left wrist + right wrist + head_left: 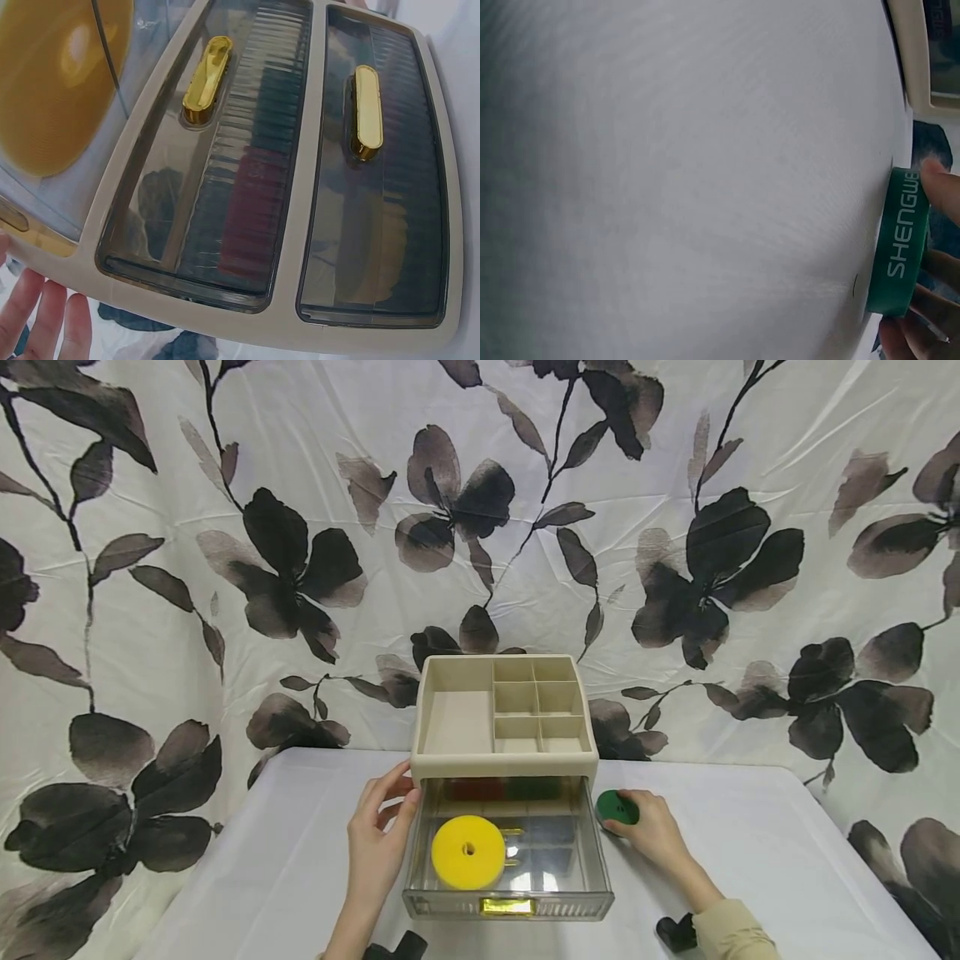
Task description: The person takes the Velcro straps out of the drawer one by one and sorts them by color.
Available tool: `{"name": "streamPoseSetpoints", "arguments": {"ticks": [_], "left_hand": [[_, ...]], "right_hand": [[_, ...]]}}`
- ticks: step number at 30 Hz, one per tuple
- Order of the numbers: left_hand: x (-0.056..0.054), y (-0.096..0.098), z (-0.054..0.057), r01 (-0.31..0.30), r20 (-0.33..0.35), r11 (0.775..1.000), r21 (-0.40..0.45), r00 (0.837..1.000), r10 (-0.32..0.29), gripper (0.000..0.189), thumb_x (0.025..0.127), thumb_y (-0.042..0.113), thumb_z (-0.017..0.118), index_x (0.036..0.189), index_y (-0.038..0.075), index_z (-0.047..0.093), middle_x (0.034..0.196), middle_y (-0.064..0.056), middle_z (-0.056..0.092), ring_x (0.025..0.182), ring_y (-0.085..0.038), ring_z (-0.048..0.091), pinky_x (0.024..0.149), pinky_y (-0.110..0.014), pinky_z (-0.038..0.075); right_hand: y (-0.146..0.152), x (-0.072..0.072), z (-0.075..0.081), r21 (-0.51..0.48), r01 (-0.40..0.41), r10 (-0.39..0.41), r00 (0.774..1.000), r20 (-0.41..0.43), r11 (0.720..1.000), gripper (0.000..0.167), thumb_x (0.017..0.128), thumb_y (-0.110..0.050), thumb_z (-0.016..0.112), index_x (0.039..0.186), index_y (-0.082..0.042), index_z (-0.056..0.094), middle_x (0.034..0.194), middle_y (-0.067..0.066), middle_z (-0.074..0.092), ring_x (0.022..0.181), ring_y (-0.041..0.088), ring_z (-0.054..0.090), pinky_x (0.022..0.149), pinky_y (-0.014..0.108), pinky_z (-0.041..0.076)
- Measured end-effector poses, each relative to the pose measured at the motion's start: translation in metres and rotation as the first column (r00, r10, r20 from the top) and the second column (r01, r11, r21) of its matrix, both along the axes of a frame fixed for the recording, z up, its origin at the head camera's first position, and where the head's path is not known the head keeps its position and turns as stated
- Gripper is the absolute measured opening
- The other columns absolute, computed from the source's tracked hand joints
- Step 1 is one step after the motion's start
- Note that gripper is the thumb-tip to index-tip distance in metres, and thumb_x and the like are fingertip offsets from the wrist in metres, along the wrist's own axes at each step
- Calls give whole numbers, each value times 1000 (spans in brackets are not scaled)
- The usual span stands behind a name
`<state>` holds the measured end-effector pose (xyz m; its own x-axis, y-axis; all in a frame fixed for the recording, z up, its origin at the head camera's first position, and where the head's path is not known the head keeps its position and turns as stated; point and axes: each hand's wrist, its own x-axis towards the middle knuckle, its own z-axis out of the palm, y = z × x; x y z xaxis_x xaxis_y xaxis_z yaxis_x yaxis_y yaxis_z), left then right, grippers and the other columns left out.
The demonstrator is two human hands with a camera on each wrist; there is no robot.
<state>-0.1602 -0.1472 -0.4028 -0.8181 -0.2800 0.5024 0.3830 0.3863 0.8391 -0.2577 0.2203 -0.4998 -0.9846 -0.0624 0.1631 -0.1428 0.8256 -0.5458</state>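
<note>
A cream drawer organizer [507, 766] stands on the table, its clear upper drawer [546, 906] pulled out. A yellow disc with a central hole [480, 864] lies inside that drawer. My left hand [378, 839] is at the organizer's left side, with its fingertips by the front corner; its fingers [48, 319] show beside the frame in the left wrist view. On the other side, my right hand [660, 835] grips a flat green spool [617, 807] by its edge. White lettering reading SHENGWE runs along the spool's rim, close over the white tabletop in the right wrist view.
Two lower drawers with gold handles [367, 112] are closed; a dark red shape [259, 214] shows through one. Open compartments [457, 718] top the organizer. Black objects [677, 933] are near the table's front. A floral cloth [517, 568] hangs behind.
</note>
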Motion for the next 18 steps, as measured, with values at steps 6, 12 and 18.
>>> {"name": "streamPoseSetpoints", "arguments": {"ticks": [6,12,18], "left_hand": [[0,1,0,-15,5,1000,-19,1000,15,42,89,11,68,129,19,61,106,0,62,98,1,56,83,-11,50],[-1,1,1,-14,9,1000,-8,1000,14,41,89,11,68,128,18,61,106,-1,61,98,0,57,83,-11,49],[1,1,2,-15,14,1000,-8,1000,15,41,89,11,68,129,19,61,106,-1,61,98,0,56,83,-11,49]], "right_hand": [[0,3,7,-19,-1,2,1000,28,1000,64,80,-32,77,129,1,55,128,25,57,115,40,52,92,56,44],[2,6,14,-36,-2,3,1000,22,999,62,82,-32,74,130,1,54,131,26,55,120,44,49,96,60,41],[3,11,21,-53,-4,5,1000,5,999,57,84,-30,72,130,0,55,131,27,54,124,47,46,100,62,38]]}}
